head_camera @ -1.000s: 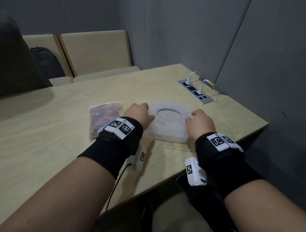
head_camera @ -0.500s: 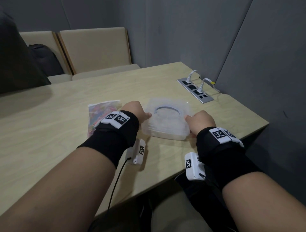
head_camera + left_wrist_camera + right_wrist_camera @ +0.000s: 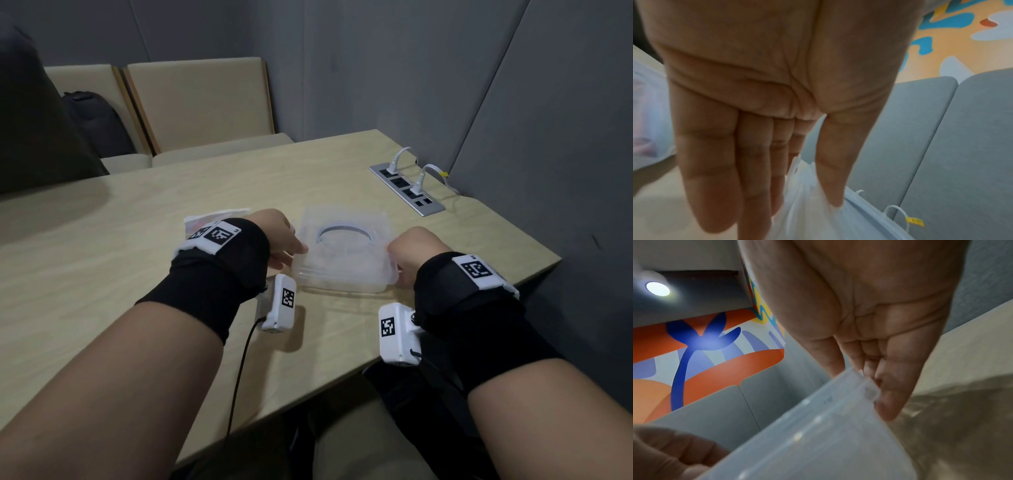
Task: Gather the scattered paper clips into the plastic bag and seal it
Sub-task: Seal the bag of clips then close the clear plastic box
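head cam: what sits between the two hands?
A clear, lidded plastic container lies between them on the wooden table. The left hand grips its left edge and the right hand grips its right edge, shown in the head view.

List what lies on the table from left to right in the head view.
Plastic bag of colourful clips → left hand → clear plastic container → right hand → power strip set into the table, farther back.
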`<state>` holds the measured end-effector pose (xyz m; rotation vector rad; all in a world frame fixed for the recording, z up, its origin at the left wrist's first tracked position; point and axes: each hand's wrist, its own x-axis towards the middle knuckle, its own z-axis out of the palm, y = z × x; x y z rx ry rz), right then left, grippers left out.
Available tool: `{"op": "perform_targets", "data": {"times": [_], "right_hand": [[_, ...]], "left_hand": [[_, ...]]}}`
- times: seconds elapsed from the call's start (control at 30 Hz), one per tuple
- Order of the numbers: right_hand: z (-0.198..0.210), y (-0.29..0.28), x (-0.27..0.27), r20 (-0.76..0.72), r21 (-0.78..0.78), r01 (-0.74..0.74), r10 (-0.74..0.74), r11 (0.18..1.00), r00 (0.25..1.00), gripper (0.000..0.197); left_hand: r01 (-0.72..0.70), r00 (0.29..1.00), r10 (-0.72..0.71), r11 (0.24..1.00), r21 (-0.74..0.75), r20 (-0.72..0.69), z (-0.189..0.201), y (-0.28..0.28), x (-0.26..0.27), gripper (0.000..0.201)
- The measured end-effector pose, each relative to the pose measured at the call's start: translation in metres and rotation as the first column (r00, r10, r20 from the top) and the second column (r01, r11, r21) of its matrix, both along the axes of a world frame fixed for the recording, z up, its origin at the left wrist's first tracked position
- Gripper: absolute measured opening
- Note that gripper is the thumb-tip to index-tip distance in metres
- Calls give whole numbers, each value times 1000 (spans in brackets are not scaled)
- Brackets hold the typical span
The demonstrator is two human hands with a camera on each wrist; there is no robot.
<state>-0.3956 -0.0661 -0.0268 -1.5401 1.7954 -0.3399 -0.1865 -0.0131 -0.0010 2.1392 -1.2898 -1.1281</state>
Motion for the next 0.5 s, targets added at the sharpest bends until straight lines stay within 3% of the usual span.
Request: {"op": "perform_targets", "data": {"times": [0.07,0.17,0.4,0.5], "right_hand": [[3,1,0,-21,-7,3,-3,1000,1000,25],[5,1,3,-76,-14,19,-20,1000,997,19],[-1,2,3,-112,-65,51,-58,997,992,30],[-3,-1,3,-104,-84,85,-93,993,990,33]], "left_hand": [[-1,1000,1,1000,6,16,4,4,-1,28],[-16,1000,17,999,-28,26,1,3,-1,25],[-22,996,28,997,-68,81,-10,-5,-2,26],[-5,975,26,995,-96,219,-10,-8,-2,28]]}}
